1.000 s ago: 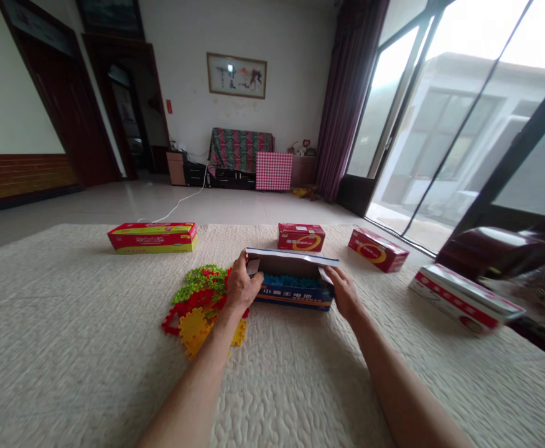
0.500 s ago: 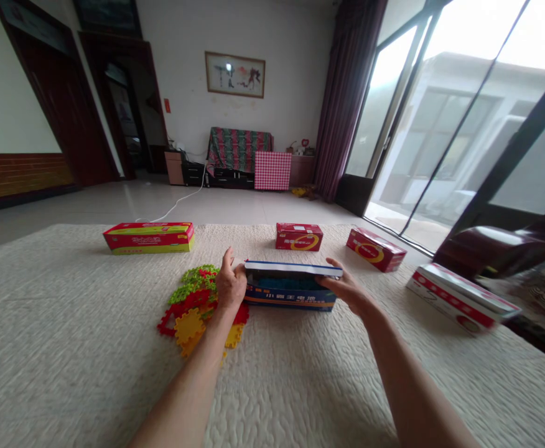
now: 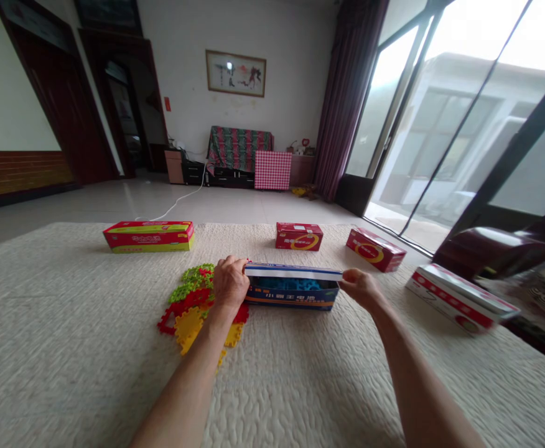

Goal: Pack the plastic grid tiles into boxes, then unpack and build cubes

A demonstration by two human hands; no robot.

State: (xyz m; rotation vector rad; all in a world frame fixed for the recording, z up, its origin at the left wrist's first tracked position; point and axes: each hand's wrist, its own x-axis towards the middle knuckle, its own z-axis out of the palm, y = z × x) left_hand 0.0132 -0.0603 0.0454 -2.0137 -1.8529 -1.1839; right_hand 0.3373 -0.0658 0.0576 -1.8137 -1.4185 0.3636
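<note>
A long blue cardboard box (image 3: 291, 298) lies on the cream quilted mat (image 3: 67, 348) in front of me, with blue pieces showing inside. Its white-edged lid flap (image 3: 293, 271) hangs half lowered over the opening. My left hand (image 3: 230, 285) pinches the flap's left end, fingers closed. My right hand (image 3: 361, 287) pinches the flap's right end, fingers closed. A heap of green, red and yellow toothed plastic tiles (image 3: 191, 305) lies just left of the box, under my left wrist.
A long red and yellow box (image 3: 149, 236) lies at the mat's far left. Two red boxes (image 3: 299, 236) (image 3: 376, 249) sit behind the blue one, and a white and red box (image 3: 461, 297) at the right edge. Glass doors stand to the right.
The flap has come down from upright to half lowered over the box. Both hands moved from the box's end flaps up to the lid's two ends.
</note>
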